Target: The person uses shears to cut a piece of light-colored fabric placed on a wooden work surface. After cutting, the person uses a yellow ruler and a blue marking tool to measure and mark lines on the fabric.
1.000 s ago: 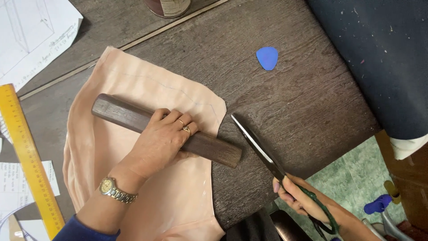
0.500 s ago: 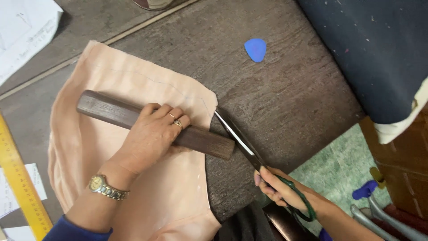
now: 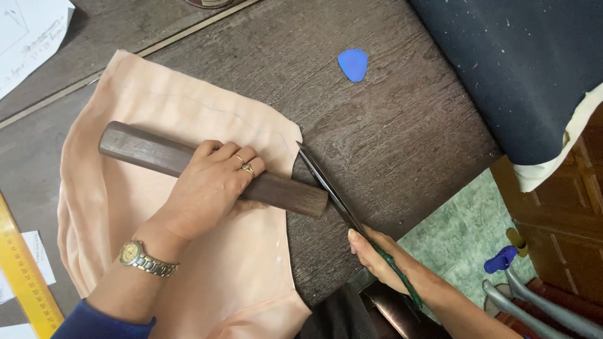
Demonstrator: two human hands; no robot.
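Observation:
My left hand [image 3: 210, 185], with rings and a wristwatch, presses flat on a dark wooden bar [image 3: 147, 152] that lies across a peach fabric piece [image 3: 176, 107] on the wooden table [image 3: 402, 132]. My right hand [image 3: 383, 257] grips green-handled scissors [image 3: 330, 188]. Their blades point up and left, with the tips at the fabric's right edge, just beyond the bar's right end. A faint drawn line curves across the fabric above the bar.
A blue tailor's chalk [image 3: 353, 64] lies on the table further back. A yellow ruler [image 3: 22, 276] and white papers [image 3: 28, 28] are at the left. Dark navy cloth [image 3: 521, 69] hangs at the right over a green floor [image 3: 458, 245].
The scissors' tips have closed in on the fabric's right edge beside the bar. My left hand stays pressed on the bar. The view has shifted slightly.

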